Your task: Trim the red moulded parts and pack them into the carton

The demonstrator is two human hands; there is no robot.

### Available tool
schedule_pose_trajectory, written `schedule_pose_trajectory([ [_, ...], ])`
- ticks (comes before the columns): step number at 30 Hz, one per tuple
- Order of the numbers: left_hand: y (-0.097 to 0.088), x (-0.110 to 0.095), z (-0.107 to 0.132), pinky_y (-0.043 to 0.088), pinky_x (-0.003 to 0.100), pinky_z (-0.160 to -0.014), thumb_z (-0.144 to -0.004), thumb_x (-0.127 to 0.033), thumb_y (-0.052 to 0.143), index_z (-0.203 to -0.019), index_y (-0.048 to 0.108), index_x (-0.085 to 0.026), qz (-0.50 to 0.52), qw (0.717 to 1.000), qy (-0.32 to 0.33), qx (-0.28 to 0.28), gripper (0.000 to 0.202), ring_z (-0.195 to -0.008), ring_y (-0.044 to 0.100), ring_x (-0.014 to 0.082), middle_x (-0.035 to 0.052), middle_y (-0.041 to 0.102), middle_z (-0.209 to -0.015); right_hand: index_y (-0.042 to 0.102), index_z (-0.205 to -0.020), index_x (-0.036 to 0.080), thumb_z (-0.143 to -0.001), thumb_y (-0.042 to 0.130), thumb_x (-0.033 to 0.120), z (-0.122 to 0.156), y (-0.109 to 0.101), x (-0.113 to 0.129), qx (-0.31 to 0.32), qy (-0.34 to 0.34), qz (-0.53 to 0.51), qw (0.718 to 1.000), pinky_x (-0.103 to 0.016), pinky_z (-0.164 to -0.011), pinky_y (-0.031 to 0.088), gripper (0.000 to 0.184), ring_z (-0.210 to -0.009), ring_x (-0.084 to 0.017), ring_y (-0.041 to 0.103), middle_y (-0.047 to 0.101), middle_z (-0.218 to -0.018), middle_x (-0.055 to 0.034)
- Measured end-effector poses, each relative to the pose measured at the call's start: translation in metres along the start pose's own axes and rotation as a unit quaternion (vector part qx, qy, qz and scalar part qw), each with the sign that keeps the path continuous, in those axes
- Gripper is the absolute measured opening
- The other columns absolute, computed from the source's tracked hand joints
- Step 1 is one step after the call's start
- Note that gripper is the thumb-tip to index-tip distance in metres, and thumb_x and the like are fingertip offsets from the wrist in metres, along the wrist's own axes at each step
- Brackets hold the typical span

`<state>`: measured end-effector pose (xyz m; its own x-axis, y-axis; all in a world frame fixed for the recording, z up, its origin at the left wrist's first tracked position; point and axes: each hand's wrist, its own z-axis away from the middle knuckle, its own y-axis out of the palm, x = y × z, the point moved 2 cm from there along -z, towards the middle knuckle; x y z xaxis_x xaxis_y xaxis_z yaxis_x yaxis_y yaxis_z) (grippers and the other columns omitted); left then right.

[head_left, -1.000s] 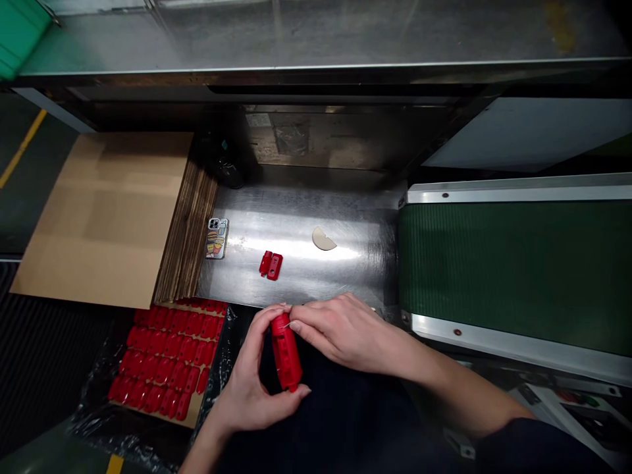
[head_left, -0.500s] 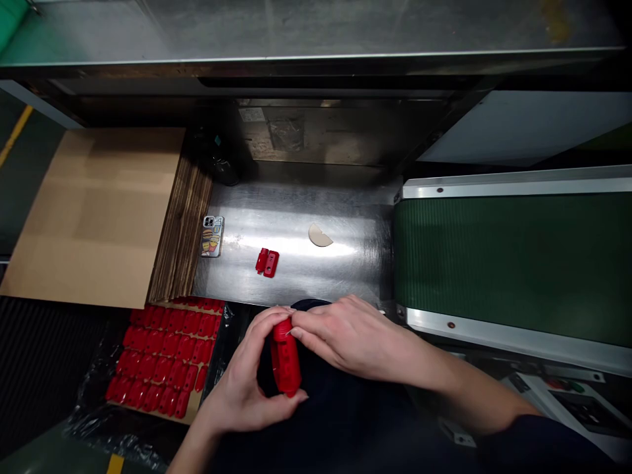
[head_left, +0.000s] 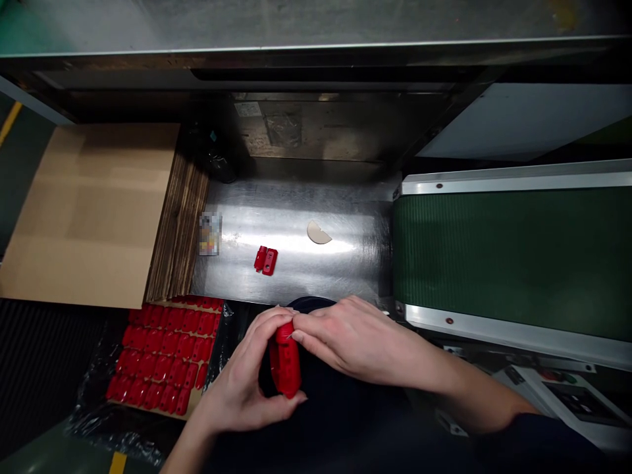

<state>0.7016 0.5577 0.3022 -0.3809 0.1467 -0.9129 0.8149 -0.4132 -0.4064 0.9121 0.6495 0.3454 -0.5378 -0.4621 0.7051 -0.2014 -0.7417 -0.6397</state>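
Against the earlier frames, the whole scene sits slightly higher and further left in the view, and the green corner at top left has nearly gone. At left, the stack of flat brown cardboard sheets (head_left: 89, 214) keeps its place on the table, and below it the rows of glossy red plastic parts (head_left: 165, 362) lie unchanged in a box lined with black plastic film (head_left: 106, 431). The small flat rectangular phone (head_left: 210, 234) beside the stack is now pixelated. The red plastic piece with two narrow halves (head_left: 266, 261) and, to its right, the beige half-disc (head_left: 318, 233) rest where they were on the bare steel tabletop (head_left: 296, 286). The ribbed green conveyor belt (head_left: 513, 263) at far right stays bare.

The left hand (head_left: 239, 378) is curved in a C around a long red plastic housing (head_left: 286, 365), grasping it end to end: fingers over the top, thumb under the bottom. The housing is in front of the person's dark clothing, below the tabletop's near edge, and stands more upright in the view than a second ago. The right hand (head_left: 340, 336) is drawn in, thumb and forefinger close together at the housing's top end; whether they pinch it or something thin cannot be told.
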Motion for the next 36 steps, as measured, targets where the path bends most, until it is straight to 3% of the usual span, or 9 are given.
schedule_pose_trajectory([
  [8,0.0,0.001,0.0,0.043,0.054,-0.125,-0.079,-0.028,0.086,-0.159,0.03,-0.03,-0.001,1.0,-0.007,0.003,0.099,-0.149,0.045,0.0355,0.0154,0.046,-0.155,0.06,-0.094,0.024,-0.111,0.042,0.037,-0.002,-0.001,-0.004,-0.003,-0.01,-0.048,0.999,-0.033,-0.056,0.022,0.027,-0.058,-0.013,0.052,0.072,-0.083,0.0018],
  [13,0.001,0.001,-0.002,0.043,0.053,-0.125,-0.079,-0.03,0.086,-0.159,0.03,-0.032,0.002,1.0,-0.019,-0.003,0.098,-0.15,0.045,0.0351,0.0136,0.046,-0.156,0.055,-0.089,0.022,-0.112,0.037,0.046,-0.005,0.005,-0.016,-0.003,-0.027,-0.169,0.985,-0.029,-0.062,0.031,0.038,-0.064,-0.011,0.049,0.061,-0.078,0.0041],
  [20,0.0,-0.002,-0.004,0.033,0.059,-0.13,-0.078,-0.03,0.088,-0.158,0.03,-0.033,-0.002,1.0,-0.026,0.005,0.099,-0.153,0.041,0.0349,0.0123,0.05,-0.158,0.052,-0.092,0.022,-0.105,0.044,0.064,-0.019,0.032,-0.058,-0.132,0.072,-0.455,0.878,-0.024,-0.055,0.043,0.045,-0.061,-0.011,0.05,0.049,-0.077,0.0041],
  [23,-0.001,-0.003,-0.005,0.03,0.06,-0.131,-0.079,-0.03,0.088,-0.159,0.028,-0.032,-0.002,1.0,-0.025,0.002,0.1,-0.156,0.038,0.0353,0.0135,0.046,-0.163,0.054,-0.096,0.022,-0.108,0.04,0.055,-0.038,0.056,-0.101,-0.188,0.178,-0.296,0.919,-0.027,-0.063,0.045,0.037,-0.064,-0.014,0.057,0.057,-0.076,0.0024],
  [26,-0.001,-0.001,-0.006,0.027,0.064,-0.132,-0.079,-0.033,0.089,-0.161,0.025,-0.03,-0.002,0.999,-0.026,-0.021,0.104,-0.158,0.034,0.0377,0.0168,0.038,-0.168,0.061,-0.109,0.019,-0.108,0.044,0.033,-0.058,0.085,-0.145,-0.168,0.269,-0.091,0.944,-0.03,-0.077,0.045,0.023,-0.088,-0.022,0.067,0.071,-0.101,-0.0091],
  [28,-0.002,0.0,-0.005,0.026,0.066,-0.131,-0.079,-0.033,0.089,-0.161,0.026,-0.029,-0.008,0.999,-0.02,-0.037,0.104,-0.158,0.034,0.039,0.0188,0.037,-0.169,0.062,-0.116,0.015,-0.105,0.048,0.025,-0.066,0.103,-0.161,-0.152,0.274,-0.068,0.947,-0.031,-0.082,0.046,0.021,-0.099,-0.024,0.068,0.071,-0.116,-0.0151],
  [30,-0.004,0.0,-0.003,0.027,0.067,-0.13,-0.081,-0.029,0.088,-0.16,0.026,-0.028,-0.021,0.999,-0.009,-0.045,0.101,-0.158,0.034,0.0387,0.0197,0.038,-0.167,0.063,-0.119,0.016,-0.106,0.049,0.027,-0.071,0.113,-0.165,-0.145,0.252,-0.077,0.954,-0.029,-0.086,0.047,0.022,-0.102,-0.022,0.069,0.071,-0.119,-0.0131],
  [33,-0.004,-0.001,-0.002,0.03,0.063,-0.13,-0.084,-0.023,0.084,-0.16,0.027,-0.026,-0.033,0.998,-0.005,-0.053,0.095,-0.16,0.032,0.0364,0.0196,0.038,-0.168,0.061,-0.124,0.021,-0.111,0.039,0.034,-0.076,0.115,-0.162,-0.165,0.219,-0.071,0.959,-0.028,-0.094,0.047,0.029,-0.11,-0.019,0.066,0.069,-0.12,-0.0078],
  [36,-0.001,0.001,-0.001,0.029,0.062,-0.131,-0.085,-0.021,0.082,-0.16,0.027,-0.027,-0.013,0.998,-0.015,-0.064,0.094,-0.162,0.026,0.0361,0.0197,0.033,-0.17,0.06,-0.129,0.019,-0.111,0.036,0.031,-0.084,0.114,-0.167,-0.195,0.226,-0.03,0.954,-0.031,-0.102,0.045,0.032,-0.116,-0.022,0.061,0.065,-0.122,-0.0105],
])
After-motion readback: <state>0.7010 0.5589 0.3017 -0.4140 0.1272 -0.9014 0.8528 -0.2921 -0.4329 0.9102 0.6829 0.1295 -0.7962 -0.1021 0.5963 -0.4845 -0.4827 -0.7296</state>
